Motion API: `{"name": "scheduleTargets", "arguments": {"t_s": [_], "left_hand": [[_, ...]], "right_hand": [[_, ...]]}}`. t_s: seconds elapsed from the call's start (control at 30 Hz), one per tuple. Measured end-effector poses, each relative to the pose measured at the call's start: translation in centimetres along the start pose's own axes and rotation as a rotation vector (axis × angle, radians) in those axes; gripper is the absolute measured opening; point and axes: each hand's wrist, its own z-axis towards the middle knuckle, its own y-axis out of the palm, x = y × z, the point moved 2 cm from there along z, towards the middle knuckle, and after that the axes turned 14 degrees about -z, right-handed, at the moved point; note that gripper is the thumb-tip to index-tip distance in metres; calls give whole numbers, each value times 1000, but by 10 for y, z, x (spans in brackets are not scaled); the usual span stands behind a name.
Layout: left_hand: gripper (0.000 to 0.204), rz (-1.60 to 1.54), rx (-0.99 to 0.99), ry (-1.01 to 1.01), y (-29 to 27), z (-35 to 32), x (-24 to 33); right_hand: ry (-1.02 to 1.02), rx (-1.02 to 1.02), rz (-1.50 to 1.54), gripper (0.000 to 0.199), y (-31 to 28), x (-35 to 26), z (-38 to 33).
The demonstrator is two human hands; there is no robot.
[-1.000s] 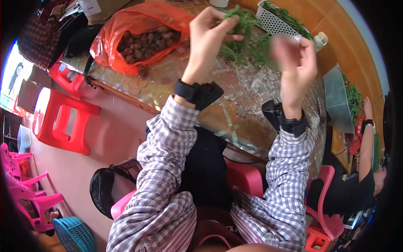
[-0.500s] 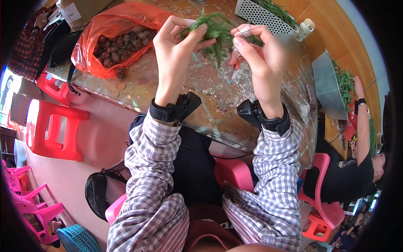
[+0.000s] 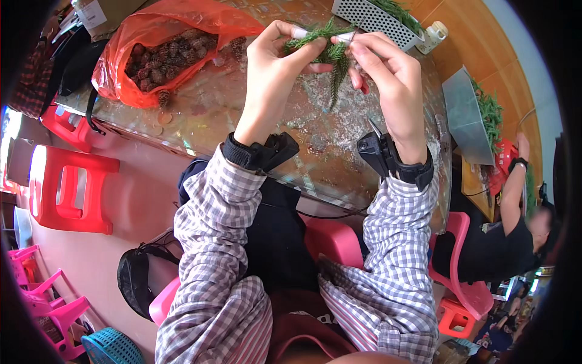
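My left hand (image 3: 270, 67) is closed on a green artificial fir sprig (image 3: 335, 56), pinched between thumb and fingers above the table. Several needled tips fan out, and one hangs down between my hands. At the sprig's right side is my right hand (image 3: 391, 73), thumb and index finger pressed together against it. Whatever lies inside that right pinch is too small to make out. White wrapping shows on an index finger of each hand. Both wrists carry black strapped devices.
A red plastic bag (image 3: 115, 70) of pinecones (image 3: 160, 67) lies left on the stained table (image 3: 206, 121), which has white flecks. A perforated white basket (image 3: 376, 23) of greenery, a small bottle (image 3: 433, 37) and a grey bin (image 3: 467, 115) stand right. Another person (image 3: 497, 249) works at far right.
My hands have come together, the right one now meeting the sprig. The left hand shifted right with the sprig, which has turned. The whole view shifted slightly.
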Motion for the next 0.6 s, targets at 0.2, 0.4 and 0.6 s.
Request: {"name": "scheduleTargets", "arguments": {"t_s": [0.2,0.4,0.6], "left_hand": [[17,34,-13,62,2,-1,-4],[18,35,8,146,3,-2,-4],[17,12,-4,136,2,-1,-7]], "right_hand": [[-83,77,-93,17,2,2,-1],[-34,50,-174,16,0,1,-3],[-62,122,-221,12,0,3,-1]]}}
